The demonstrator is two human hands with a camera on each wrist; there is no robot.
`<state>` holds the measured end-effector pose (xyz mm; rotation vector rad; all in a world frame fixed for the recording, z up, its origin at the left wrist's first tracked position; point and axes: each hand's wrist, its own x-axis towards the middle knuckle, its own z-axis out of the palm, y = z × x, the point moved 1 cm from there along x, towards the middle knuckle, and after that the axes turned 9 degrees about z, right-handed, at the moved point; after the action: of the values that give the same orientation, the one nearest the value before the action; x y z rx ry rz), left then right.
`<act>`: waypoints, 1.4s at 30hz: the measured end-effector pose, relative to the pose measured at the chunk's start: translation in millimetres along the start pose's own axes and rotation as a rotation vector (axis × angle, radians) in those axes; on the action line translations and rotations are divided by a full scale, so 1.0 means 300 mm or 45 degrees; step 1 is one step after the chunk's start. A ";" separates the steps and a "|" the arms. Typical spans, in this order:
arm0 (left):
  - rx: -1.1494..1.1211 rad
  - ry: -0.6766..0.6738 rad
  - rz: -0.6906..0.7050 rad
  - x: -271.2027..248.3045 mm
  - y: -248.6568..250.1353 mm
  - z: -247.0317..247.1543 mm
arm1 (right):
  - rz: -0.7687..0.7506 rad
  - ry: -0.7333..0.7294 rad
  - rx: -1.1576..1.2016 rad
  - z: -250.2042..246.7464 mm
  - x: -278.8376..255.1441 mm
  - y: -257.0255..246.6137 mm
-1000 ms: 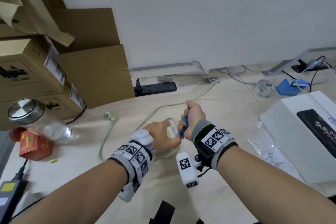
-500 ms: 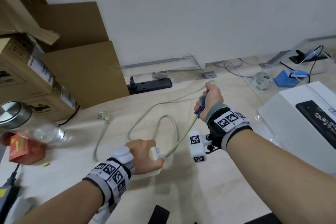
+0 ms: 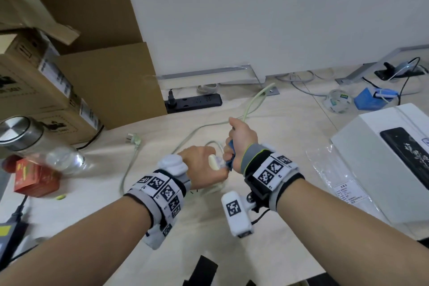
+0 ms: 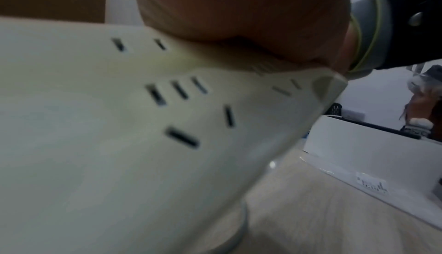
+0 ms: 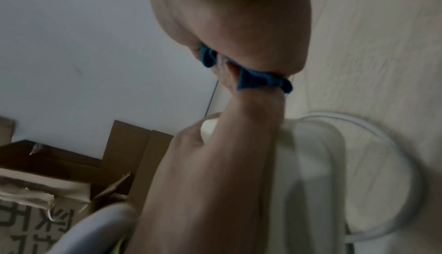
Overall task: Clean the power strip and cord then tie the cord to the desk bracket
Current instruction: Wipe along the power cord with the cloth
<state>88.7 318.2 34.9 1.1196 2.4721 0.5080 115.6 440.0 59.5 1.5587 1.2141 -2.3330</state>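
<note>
My left hand [image 3: 204,165] grips the end of the off-white power strip [image 3: 213,163], held above the pale desk; its socket face [image 4: 167,107] fills the left wrist view. My right hand [image 3: 241,139] is fisted round a blue cloth [image 3: 230,160], wrapped on the pale green cord [image 3: 255,100] right beside the strip. In the right wrist view the blue cloth [image 5: 263,80] shows between the curled fingers. The cord runs back toward a small metal bracket [image 3: 272,91], loops on the desk and ends in a plug [image 3: 133,139].
Cardboard boxes [image 3: 69,76] stand at the left. A black power strip [image 3: 195,102] lies by the wall. A glass jar with a steel lid [image 3: 34,144] and a red box [image 3: 34,179] sit at the front left. A white box [image 3: 383,158] is at the right.
Half a second ago my right hand was far out along the cord; it has slid back beside the strip. My left hand with the strip has shifted up and to the right.
</note>
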 end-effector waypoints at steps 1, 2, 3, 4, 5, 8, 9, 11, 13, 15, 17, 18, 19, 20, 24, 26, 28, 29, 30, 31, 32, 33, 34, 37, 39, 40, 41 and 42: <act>0.051 -0.012 0.033 -0.016 0.005 0.000 | -0.008 0.015 -0.015 -0.009 0.005 -0.011; 0.115 -0.041 0.077 -0.035 0.005 0.005 | -0.020 0.046 -0.019 -0.021 0.012 -0.025; 0.195 -0.082 0.121 -0.059 0.002 0.014 | -0.030 0.088 -0.009 -0.039 0.020 -0.043; 0.284 -0.138 0.166 -0.088 -0.003 0.030 | -0.036 0.137 0.017 -0.062 0.028 -0.063; 0.354 -0.217 0.199 -0.120 -0.010 0.049 | -0.042 0.184 0.048 -0.086 0.035 -0.085; 0.422 -0.434 0.183 -0.194 -0.050 0.113 | -0.065 0.252 0.071 -0.136 0.049 -0.128; 0.433 -0.505 0.185 -0.205 -0.062 0.130 | -0.065 0.250 0.055 -0.134 0.053 -0.119; 0.493 -0.628 0.271 -0.206 -0.075 0.153 | -0.063 0.198 -0.033 -0.096 0.051 -0.075; 0.539 -0.749 0.303 -0.203 -0.070 0.169 | -0.076 0.128 -0.130 -0.046 0.042 -0.029; 0.499 -0.820 0.264 -0.213 -0.080 0.201 | -0.090 0.082 -0.181 -0.017 0.036 -0.015; 0.492 -0.908 0.220 -0.241 -0.104 0.244 | -0.066 0.096 -0.156 -0.017 0.037 -0.011; 0.494 -0.921 0.212 -0.252 -0.123 0.264 | -0.056 0.112 -0.123 -0.027 0.037 -0.013; 0.486 -0.917 0.192 -0.264 -0.137 0.273 | -0.062 0.128 -0.092 -0.039 0.039 -0.010; 0.456 -0.881 0.163 -0.267 -0.148 0.272 | -0.084 0.130 -0.070 -0.050 0.043 -0.007; 0.182 -0.412 -0.040 -0.214 -0.175 0.201 | -0.136 0.032 -0.045 -0.053 0.056 -0.041; 0.064 -0.243 -0.104 -0.175 -0.169 0.166 | -0.079 -0.041 -0.014 -0.055 0.053 -0.046; -0.082 -0.143 -0.150 -0.131 -0.149 0.135 | -0.008 -0.031 0.016 -0.049 0.049 -0.013; -0.143 -0.085 -0.165 -0.109 -0.136 0.121 | 0.029 -0.013 0.028 -0.037 0.044 0.016; -0.194 -0.021 -0.175 -0.085 -0.126 0.108 | 0.058 -0.005 0.036 -0.019 0.040 0.047; -0.233 0.032 -0.181 -0.065 -0.110 0.093 | 0.071 -0.008 0.034 0.001 0.038 0.074; -0.267 0.062 -0.182 -0.049 -0.095 0.085 | 0.069 -0.008 0.024 0.019 0.034 0.094; -0.277 0.066 -0.177 -0.041 -0.081 0.082 | 0.061 0.002 0.008 0.030 0.031 0.106; -0.251 0.055 -0.149 -0.032 -0.066 0.082 | 0.052 0.018 0.000 0.030 0.028 0.104; -0.063 -0.063 -0.092 -0.047 -0.048 0.076 | 0.082 0.071 -0.052 0.014 0.021 0.088; 0.082 -0.146 -0.027 -0.056 -0.043 0.071 | 0.086 0.118 -0.076 -0.006 0.024 0.066; 0.149 -0.182 0.021 -0.067 -0.041 0.069 | 0.082 0.140 -0.086 -0.015 0.029 0.055; 0.212 -0.206 0.069 -0.078 -0.039 0.072 | 0.074 0.163 -0.090 -0.024 0.036 0.042; 0.266 -0.218 0.109 -0.090 -0.042 0.080 | 0.064 0.187 -0.085 -0.033 0.043 0.030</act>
<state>108.9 293.8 13.4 1.2957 2.3760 0.1706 121.0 444.8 42.4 1.7430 1.2528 -2.1571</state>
